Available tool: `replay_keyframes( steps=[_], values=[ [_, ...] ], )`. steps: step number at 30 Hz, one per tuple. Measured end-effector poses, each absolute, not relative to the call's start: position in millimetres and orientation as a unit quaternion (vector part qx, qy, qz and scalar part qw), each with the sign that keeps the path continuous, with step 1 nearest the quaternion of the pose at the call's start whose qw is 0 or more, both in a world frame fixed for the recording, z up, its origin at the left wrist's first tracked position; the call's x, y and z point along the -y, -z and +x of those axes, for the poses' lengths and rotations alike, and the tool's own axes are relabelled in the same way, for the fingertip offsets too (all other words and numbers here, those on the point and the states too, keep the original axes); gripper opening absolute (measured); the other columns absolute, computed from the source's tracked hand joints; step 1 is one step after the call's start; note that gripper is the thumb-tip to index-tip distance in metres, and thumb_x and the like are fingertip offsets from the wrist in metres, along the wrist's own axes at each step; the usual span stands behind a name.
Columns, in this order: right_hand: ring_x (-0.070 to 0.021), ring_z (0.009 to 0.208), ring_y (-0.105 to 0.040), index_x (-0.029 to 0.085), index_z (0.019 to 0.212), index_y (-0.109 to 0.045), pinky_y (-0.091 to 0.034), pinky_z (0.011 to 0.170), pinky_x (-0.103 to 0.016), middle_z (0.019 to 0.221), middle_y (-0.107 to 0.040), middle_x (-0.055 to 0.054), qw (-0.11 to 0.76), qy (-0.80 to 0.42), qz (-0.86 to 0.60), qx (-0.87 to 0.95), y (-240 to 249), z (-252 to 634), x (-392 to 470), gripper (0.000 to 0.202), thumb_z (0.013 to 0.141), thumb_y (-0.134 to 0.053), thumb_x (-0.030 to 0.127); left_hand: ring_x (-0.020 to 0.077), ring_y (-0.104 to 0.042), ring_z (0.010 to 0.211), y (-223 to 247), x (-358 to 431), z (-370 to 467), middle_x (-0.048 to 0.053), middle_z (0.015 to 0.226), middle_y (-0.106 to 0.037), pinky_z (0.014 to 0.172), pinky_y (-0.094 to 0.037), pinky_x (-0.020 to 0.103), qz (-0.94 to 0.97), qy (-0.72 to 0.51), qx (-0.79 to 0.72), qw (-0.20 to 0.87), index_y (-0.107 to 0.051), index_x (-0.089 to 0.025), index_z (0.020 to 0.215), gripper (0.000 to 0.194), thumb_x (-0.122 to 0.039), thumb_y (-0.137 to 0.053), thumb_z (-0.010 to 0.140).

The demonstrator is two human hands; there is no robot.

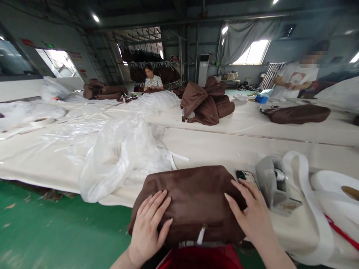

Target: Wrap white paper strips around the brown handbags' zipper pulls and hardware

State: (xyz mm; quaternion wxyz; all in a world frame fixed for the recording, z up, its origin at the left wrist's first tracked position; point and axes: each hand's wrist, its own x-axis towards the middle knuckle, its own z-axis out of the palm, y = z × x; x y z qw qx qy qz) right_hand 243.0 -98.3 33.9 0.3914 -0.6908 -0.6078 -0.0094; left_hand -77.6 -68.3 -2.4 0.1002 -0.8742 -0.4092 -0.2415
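Observation:
A folded brown leather-like garment (pixel 193 194) lies at the front edge of the table, close to my body. A zip with a pale pull tab (pixel 201 234) shows on its near side. My left hand (pixel 153 218) rests on its left part, palm down with fingers stretched out. On its right end lies my right hand (pixel 249 209), thumb and fingers apart. Neither hand grips anything. A phone (pixel 248 176) lies just beyond the right hand, beside a grey tape dispenser (pixel 273 183).
Crumpled clear plastic bags (pixel 120 157) lie left of the garment. White tape rolls (pixel 336 183) are at the right. Across the table are a brown garment heap (pixel 207 102) and another folded brown garment (pixel 300 114). Two people (pixel 297 78) are behind the table.

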Motion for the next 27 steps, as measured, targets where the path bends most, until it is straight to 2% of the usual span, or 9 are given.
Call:
replay_keyframes(
  steps=[3,7,13,16,19,21,23,24,27],
  values=[
    [-0.0281,0.122,-0.050,0.025,0.134,-0.048,-0.040,0.105,-0.050,0.131,-0.054,-0.010,0.348,-0.074,-0.715,0.602,10.8,255.2,97.8,0.051,0.088,-0.051,0.049,0.0241,-0.044,0.132,47.0,94.4,-74.9,0.008,0.141,-0.051,0.114,-0.025,0.039,-0.863,0.276,0.402,0.135,-0.048,-0.021,0.136,0.053,-0.029,-0.057,0.085],
    [-0.0267,0.125,-0.049,0.024,0.139,-0.041,-0.041,0.105,-0.049,0.138,-0.051,-0.010,0.386,-0.104,-0.716,0.572,48.3,250.0,104.9,0.053,0.092,-0.045,0.046,0.0223,-0.047,0.129,71.2,97.1,-70.2,0.007,0.137,-0.055,0.116,-0.019,0.035,-0.856,0.292,0.403,0.141,-0.053,-0.024,0.133,0.050,-0.041,-0.054,0.086],
    [-0.0261,0.120,-0.055,0.021,0.134,-0.049,-0.042,0.104,-0.046,0.132,-0.058,-0.011,0.445,-0.088,-0.712,0.536,49.0,249.6,53.1,0.050,0.090,-0.047,0.046,0.0255,-0.035,0.138,12.4,19.6,-67.8,0.009,0.154,-0.030,0.114,-0.026,0.041,-0.899,0.164,0.394,0.103,-0.042,-0.023,0.142,0.052,-0.031,-0.047,0.091],
    [-0.0267,0.113,-0.058,0.018,0.131,-0.052,-0.045,0.099,-0.046,0.123,-0.062,-0.012,0.434,-0.062,-0.713,0.547,39.1,250.1,23.8,0.048,0.092,-0.044,0.045,0.0259,-0.035,0.138,-5.7,-14.4,-55.0,0.010,0.154,-0.031,0.112,-0.030,0.044,-0.894,0.162,0.409,0.088,-0.043,-0.022,0.141,0.048,-0.031,-0.045,0.093],
    [-0.0304,0.114,-0.054,0.016,0.122,-0.056,-0.043,0.097,-0.050,0.122,-0.058,-0.016,0.419,0.066,-0.707,0.566,19.9,240.1,23.0,0.040,0.092,-0.045,0.039,0.0278,-0.035,0.138,-4.9,-25.4,-34.8,0.013,0.152,-0.034,0.111,-0.032,0.047,-0.881,0.178,0.429,0.093,-0.044,-0.018,0.139,0.048,-0.026,-0.045,0.092],
    [-0.0284,0.105,-0.057,0.017,0.106,-0.061,-0.044,0.091,-0.045,0.111,-0.062,-0.015,0.418,0.118,-0.679,0.592,7.6,225.0,38.1,0.027,0.092,-0.047,0.035,0.0274,-0.032,0.139,-0.1,-24.0,-21.6,0.014,0.153,-0.032,0.112,-0.032,0.047,-0.881,0.182,0.427,0.090,-0.040,-0.014,0.141,0.053,-0.017,-0.042,0.089],
    [-0.0215,0.079,-0.061,0.021,0.081,-0.059,-0.046,0.074,-0.035,0.081,-0.064,-0.007,0.384,0.090,-0.652,0.648,2.5,205.2,57.8,0.018,0.090,-0.053,0.035,0.0265,-0.028,0.141,3.9,-21.3,-11.5,0.015,0.153,-0.030,0.112,-0.032,0.046,-0.885,0.184,0.419,0.082,-0.034,-0.010,0.144,0.061,-0.010,-0.040,0.083],
    [-0.0190,0.066,-0.059,0.022,0.071,-0.054,-0.043,0.065,-0.032,0.068,-0.060,-0.003,0.347,0.065,-0.648,0.675,3.5,195.0,66.9,0.023,0.088,-0.057,0.038,0.0263,-0.026,0.142,4.8,-20.6,-7.9,0.016,0.153,-0.029,0.113,-0.031,0.047,-0.886,0.185,0.417,0.077,-0.032,-0.008,0.145,0.065,-0.007,-0.040,0.080],
    [-0.0186,0.057,-0.056,0.023,0.065,-0.050,-0.036,0.055,-0.031,0.059,-0.057,-0.001,0.246,0.034,-0.668,0.702,18.3,171.6,85.0,0.028,0.080,-0.067,0.039,0.0271,-0.023,0.143,2.2,-21.2,-1.9,0.017,0.154,-0.028,0.113,-0.030,0.048,-0.887,0.191,0.418,0.051,-0.029,-0.007,0.145,0.071,-0.004,-0.041,0.076]
  ],
)
